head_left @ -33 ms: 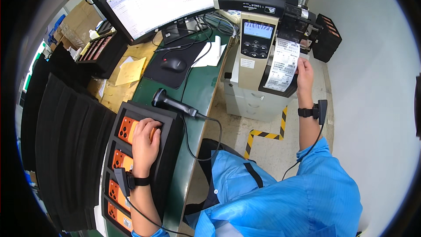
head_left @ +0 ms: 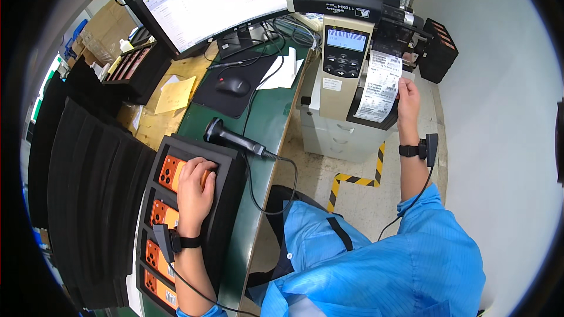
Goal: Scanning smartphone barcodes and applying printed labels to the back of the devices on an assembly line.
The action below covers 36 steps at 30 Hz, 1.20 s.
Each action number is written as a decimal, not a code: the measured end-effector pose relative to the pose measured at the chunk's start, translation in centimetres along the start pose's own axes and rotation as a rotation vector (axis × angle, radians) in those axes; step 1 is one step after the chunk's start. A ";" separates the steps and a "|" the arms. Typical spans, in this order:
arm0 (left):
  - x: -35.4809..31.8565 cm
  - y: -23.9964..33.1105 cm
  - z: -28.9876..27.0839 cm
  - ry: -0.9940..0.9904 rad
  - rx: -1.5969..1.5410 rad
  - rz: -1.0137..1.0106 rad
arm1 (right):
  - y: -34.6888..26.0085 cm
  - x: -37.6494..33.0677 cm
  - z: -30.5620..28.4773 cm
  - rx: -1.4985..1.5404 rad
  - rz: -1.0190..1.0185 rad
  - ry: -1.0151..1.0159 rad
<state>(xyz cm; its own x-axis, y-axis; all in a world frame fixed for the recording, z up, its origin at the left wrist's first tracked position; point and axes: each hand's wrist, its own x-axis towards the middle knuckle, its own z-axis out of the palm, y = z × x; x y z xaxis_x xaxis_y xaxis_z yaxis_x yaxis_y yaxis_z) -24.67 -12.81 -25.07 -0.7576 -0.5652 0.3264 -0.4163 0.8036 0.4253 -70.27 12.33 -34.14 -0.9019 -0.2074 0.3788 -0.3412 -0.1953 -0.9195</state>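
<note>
My left hand (head_left: pixel 195 191) lies over the topmost orange phone (head_left: pixel 170 172) in a black foam tray (head_left: pixel 230 183), its fingers curled round the phone's right end. More orange phones sit in the slots below, partly covered by my forearm. On the right, my right hand (head_left: pixel 408 100) closes its fingers at the right edge of a strip of printed white labels (head_left: pixel 380 85). That strip hangs from the front of a label printer (head_left: pixel 336 98). The right fingertips are partly hidden, so their exact hold on the strip is hard to see.
A black barcode scanner (head_left: pixel 232 137) lies beside the tray, its cable looping past the table edge. Behind are a mouse (head_left: pixel 232 86), a monitor (head_left: pixel 220 6) and loose papers. Stacked black foam trays (head_left: pixel 88 199) stand left. A white wall (head_left: pixel 499 111) rises at right.
</note>
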 end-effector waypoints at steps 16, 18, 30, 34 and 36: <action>-0.2 0.1 0.0 0.002 0.011 0.009 | 1.4 -3.0 0.2 -0.048 0.074 0.028; -0.2 0.0 0.0 0.000 0.006 0.004 | 1.6 -3.2 0.0 -0.066 0.066 0.017; -0.2 0.6 -0.5 0.079 0.048 0.047 | 5.4 -3.9 3.0 0.030 -0.104 0.154; 0.0 4.0 -2.5 0.266 0.190 0.198 | 4.9 -11.0 8.0 0.241 0.256 0.018; -1.1 7.0 -3.0 0.293 0.109 0.265 | 2.1 -15.4 8.8 0.113 0.204 -0.012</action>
<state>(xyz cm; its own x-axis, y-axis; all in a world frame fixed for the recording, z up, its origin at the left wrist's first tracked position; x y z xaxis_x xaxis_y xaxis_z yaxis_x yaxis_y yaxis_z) -25.24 -7.11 -19.89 -0.6769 -0.3528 0.6460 -0.2892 0.9345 0.2074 -54.72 6.71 -40.95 -0.9457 -0.2650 0.1885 -0.1202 -0.2537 -0.9598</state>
